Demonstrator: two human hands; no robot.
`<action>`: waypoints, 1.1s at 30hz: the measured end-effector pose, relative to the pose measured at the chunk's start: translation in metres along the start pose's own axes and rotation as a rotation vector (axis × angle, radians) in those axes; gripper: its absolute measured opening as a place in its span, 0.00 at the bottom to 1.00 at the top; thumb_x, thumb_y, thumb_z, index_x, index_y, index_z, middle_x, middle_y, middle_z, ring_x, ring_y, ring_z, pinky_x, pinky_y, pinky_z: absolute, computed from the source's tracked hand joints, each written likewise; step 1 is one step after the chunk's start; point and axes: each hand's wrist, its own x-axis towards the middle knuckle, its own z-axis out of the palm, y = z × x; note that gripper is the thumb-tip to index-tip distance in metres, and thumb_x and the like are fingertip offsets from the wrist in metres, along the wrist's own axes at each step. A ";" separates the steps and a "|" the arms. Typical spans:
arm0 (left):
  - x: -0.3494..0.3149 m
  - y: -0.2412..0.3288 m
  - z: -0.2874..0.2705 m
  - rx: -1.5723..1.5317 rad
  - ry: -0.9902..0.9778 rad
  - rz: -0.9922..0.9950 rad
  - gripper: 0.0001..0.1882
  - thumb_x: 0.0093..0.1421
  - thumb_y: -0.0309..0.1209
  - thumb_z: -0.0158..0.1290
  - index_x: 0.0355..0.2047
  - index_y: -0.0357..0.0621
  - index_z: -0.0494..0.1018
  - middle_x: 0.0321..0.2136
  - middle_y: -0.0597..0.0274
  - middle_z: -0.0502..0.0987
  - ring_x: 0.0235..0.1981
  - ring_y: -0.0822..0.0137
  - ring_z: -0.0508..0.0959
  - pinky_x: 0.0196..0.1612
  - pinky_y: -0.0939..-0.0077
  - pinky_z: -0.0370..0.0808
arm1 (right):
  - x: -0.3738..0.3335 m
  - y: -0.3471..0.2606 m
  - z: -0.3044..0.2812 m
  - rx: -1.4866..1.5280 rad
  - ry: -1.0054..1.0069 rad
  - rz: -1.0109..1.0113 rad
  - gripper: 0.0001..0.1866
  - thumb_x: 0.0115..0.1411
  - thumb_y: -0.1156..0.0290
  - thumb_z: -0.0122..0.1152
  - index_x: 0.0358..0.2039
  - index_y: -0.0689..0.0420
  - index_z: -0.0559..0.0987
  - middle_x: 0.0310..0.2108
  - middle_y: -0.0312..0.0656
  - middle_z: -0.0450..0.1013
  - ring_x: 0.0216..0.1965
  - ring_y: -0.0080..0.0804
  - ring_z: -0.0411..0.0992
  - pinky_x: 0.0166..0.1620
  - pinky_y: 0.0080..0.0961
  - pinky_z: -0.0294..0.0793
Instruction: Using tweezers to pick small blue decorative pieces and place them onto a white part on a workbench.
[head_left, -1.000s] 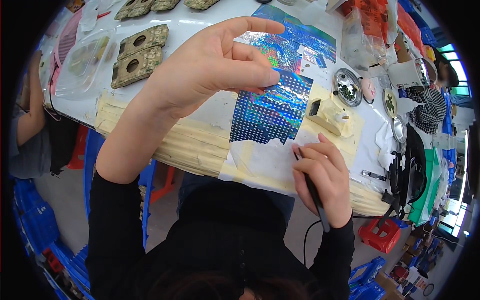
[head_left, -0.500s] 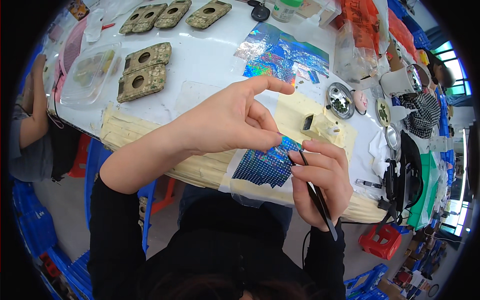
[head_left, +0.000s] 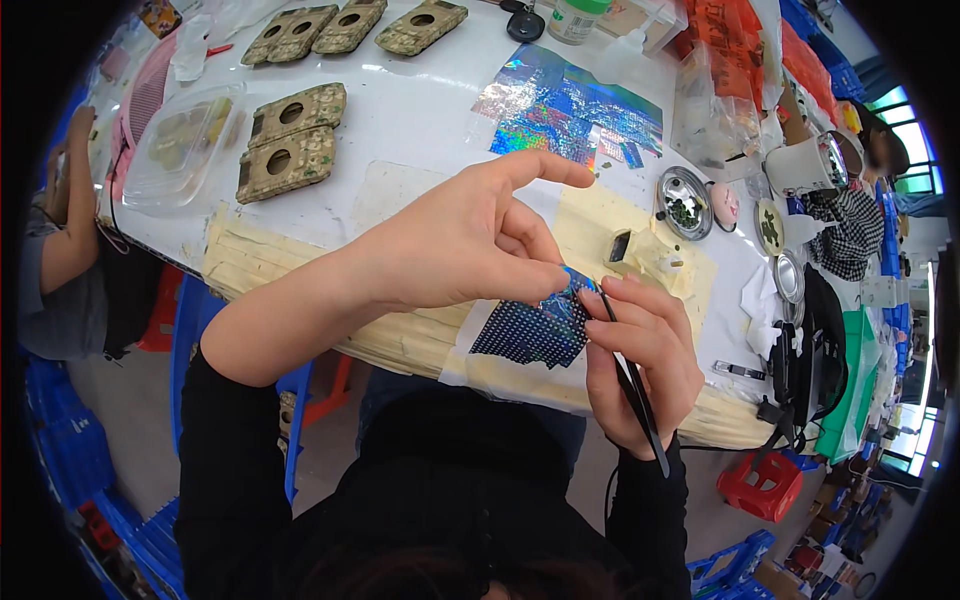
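Note:
A dotted holographic sticker sheet (head_left: 525, 335), dark blue with a rainbow sheen, hangs over the near table edge on white backing. My left hand (head_left: 470, 240) has its thumb and a curled finger closed at the sheet's upper corner, with the index finger stretched out above. The exact contact there is partly hidden. In my right hand (head_left: 650, 370) lies a pair of black tweezers (head_left: 632, 390), its tips up by the sheet's upper right corner and its back end pointing toward me. My right fingertips are beside that same corner, close to my left thumb.
Several camouflage-patterned tank hulls (head_left: 290, 140) with round holes stand at the left and back. More holographic sheets (head_left: 570, 100) lie beyond my hands. To the right are a metal dish (head_left: 685, 203) of small dark pieces, a small box (head_left: 622, 246) and a nail clipper (head_left: 738, 370).
The holographic sheet has shifted slightly and its sheen has darkened. My right hand and the tweezers have tilted a little; both hands stay at the sheet's upper corner.

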 end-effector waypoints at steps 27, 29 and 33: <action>0.002 0.000 -0.001 -0.120 0.004 -0.055 0.38 0.53 0.20 0.60 0.63 0.36 0.57 0.25 0.65 0.78 0.26 0.80 0.76 0.31 0.88 0.71 | -0.005 -0.003 -0.001 -0.234 -0.035 -0.158 0.17 0.51 0.75 0.69 0.43 0.60 0.81 0.38 0.43 0.79 0.46 0.43 0.76 0.51 0.42 0.76; 0.003 -0.001 -0.002 -0.134 0.007 -0.059 0.38 0.54 0.21 0.60 0.63 0.36 0.57 0.25 0.65 0.78 0.26 0.80 0.76 0.31 0.87 0.72 | -0.005 -0.005 -0.001 -0.301 -0.041 -0.196 0.16 0.52 0.71 0.70 0.42 0.59 0.82 0.38 0.43 0.79 0.45 0.42 0.76 0.51 0.41 0.76; 0.003 0.000 -0.001 -0.143 0.017 -0.063 0.38 0.54 0.22 0.61 0.63 0.35 0.57 0.25 0.65 0.78 0.26 0.79 0.76 0.31 0.87 0.72 | -0.006 -0.005 0.000 -0.373 -0.042 -0.228 0.17 0.52 0.66 0.70 0.42 0.57 0.83 0.39 0.42 0.78 0.45 0.40 0.76 0.51 0.41 0.76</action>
